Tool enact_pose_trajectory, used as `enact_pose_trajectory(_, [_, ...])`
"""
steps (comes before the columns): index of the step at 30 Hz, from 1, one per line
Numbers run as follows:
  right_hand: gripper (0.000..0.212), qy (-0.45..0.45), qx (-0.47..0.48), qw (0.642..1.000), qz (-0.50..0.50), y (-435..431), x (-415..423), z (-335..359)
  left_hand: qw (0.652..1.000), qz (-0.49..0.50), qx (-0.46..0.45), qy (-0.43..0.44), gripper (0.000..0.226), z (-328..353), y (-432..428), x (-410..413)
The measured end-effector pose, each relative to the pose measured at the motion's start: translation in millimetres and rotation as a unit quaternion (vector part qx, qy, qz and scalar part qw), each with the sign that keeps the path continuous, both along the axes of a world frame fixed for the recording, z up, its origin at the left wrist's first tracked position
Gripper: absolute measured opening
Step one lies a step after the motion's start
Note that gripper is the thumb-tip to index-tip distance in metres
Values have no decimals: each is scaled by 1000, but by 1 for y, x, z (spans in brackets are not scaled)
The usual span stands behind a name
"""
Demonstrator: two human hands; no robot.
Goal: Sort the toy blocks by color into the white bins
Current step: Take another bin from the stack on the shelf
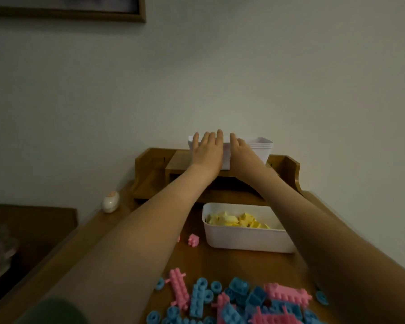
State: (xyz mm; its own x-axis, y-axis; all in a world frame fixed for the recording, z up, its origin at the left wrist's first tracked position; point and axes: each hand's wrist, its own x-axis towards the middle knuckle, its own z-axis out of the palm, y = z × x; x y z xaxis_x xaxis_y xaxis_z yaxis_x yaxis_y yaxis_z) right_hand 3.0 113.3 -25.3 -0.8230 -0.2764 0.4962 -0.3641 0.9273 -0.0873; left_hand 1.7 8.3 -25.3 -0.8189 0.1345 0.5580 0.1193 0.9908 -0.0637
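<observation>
Several stacked empty white bins point(261, 151) stand on the wooden shelf point(153, 169) at the back of the desk. My left hand point(207, 149) lies against the stack's front with straight fingers reaching over the rim. My right hand point(240, 148) rests on the stack just to the right, its fingertips mostly hidden. Nearer, a white bin point(243, 240) holds yellow blocks point(239, 220). A pile of pink and blue blocks point(243, 300) covers the desk's near part, between my forearms. One small pink block point(193, 240) lies alone left of the yellow bin.
The wooden desk point(220, 263) meets a plain wall. A small white egg-shaped object point(111, 202) sits at the desk's left edge. A lower dark table point(33, 220) stands to the left. A framed picture point(80, 16) hangs high on the wall.
</observation>
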Motion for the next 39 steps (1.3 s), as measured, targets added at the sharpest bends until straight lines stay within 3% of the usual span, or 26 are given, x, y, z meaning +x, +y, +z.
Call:
enact_pose_trajectory(4, [31,27,-10,999,-27,4,1,2,998,-44,-23,26,31,1,-7,4])
enact_pose_trajectory(6, [27,44,-9,999,-26,6,2,2,997,-70,-18,26,26,0,-8,8])
enact_pose_trajectory(11, [28,81,1,997,9,7,4,2,995,-88,14,52,28,3,-13,14])
enact_pose_trajectory(22, [23,80,9,996,26,17,10,4,994,-97,18,-36,24,20,-10,14])
enact_pose_trajectory(29, [20,148,-102,982,-51,16,10,12,992,-73,4,102,13,25,3,19])
enact_pose_trajectory(34, [18,194,-174,965,-24,12,16,15,983,-65,9,173,21,19,-2,22])
enact_pose_trajectory(39, [19,244,-236,941,-12,6,31,16,976,-92,43,192,22,21,-5,41])
